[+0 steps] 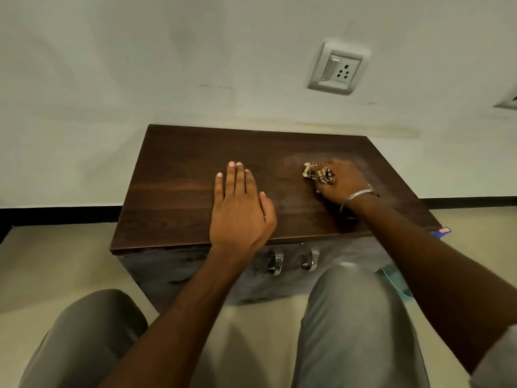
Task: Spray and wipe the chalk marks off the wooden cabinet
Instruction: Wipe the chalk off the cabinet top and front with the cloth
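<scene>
A low dark wooden cabinet stands against the white wall, seen from above. My left hand lies flat on its top near the middle, fingers straight and together. My right hand grips a crumpled checked cloth and presses it on the right part of the top. Faint whitish chalk smears show on the wood around the cloth. No spray bottle is clearly in view.
Two metal handles sit on the cabinet's front. A wall socket is above. A small blue object lies on the floor by the cabinet's right corner, and something teal shows beside my right knee. My knees fill the foreground.
</scene>
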